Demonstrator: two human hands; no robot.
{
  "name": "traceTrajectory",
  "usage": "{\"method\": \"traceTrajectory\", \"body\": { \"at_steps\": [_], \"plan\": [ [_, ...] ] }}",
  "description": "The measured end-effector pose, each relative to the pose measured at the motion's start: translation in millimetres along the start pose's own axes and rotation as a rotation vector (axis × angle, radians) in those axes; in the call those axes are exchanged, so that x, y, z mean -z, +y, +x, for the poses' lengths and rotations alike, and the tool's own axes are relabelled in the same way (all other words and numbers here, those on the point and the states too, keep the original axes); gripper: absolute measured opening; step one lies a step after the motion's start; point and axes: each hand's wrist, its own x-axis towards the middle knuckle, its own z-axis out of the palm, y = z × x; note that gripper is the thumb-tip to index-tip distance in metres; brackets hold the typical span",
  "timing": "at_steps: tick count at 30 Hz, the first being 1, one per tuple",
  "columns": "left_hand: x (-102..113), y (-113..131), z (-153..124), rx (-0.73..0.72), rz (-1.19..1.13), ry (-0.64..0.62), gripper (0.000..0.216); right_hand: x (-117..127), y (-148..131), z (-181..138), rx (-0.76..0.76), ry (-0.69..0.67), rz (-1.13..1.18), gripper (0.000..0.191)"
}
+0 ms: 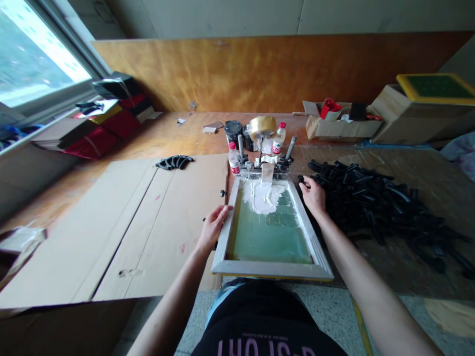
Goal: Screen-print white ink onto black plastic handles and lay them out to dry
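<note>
A silk-screen frame (272,269) with a pale border and green mesh (267,242) lies in front of me. White ink (264,197) is smeared over the mesh's far end, below a small squeegee (267,173). My left hand (215,225) is closed on the frame's left edge, fingertips at the rim. To the right of the frame, my right hand (313,195) pinches a small black piece (301,178), partly hidden by the fingers. A large pile of black curved pieces (371,202) lies beside that hand.
Several black curved pieces (175,162) lie in a row on the cardboard sheet (148,222) at left. Behind the frame stand a metal clamp (289,151), red-capped bottles (279,138), a dark jar (233,130) and a tape roll (261,127). Cardboard boxes (345,128) stand back right.
</note>
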Motion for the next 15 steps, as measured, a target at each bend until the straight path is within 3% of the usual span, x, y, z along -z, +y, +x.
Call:
{"method": "traceTrajectory", "body": {
  "at_steps": [2,4,8,11,15],
  "plan": [
    [-3.0,-26.3,-1.4,0.059,0.042,-0.023,0.057,-2.2,-22.8,15.7,0.120,0.016,0.012,0.052],
    [-8.0,-46.8,0.9,0.086,0.088,-0.006,0.064,-12.7,-52.4,27.4,0.293,-0.072,-0.015,0.058],
    [-14.5,-65.5,6.9,0.088,0.156,0.045,0.063,-39.3,-92.8,32.2,0.385,-0.387,-0.166,0.027],
    [-14.6,-69.1,8.1,0.110,0.172,0.025,0.062,-46.3,-98.4,15.1,0.396,-0.515,-0.228,0.007],
    [-14.4,-72.4,6.8,0.120,0.175,0.017,0.064,-27.3,-92.0,-17.9,0.647,-0.613,-0.152,0.011]
  ]
}}
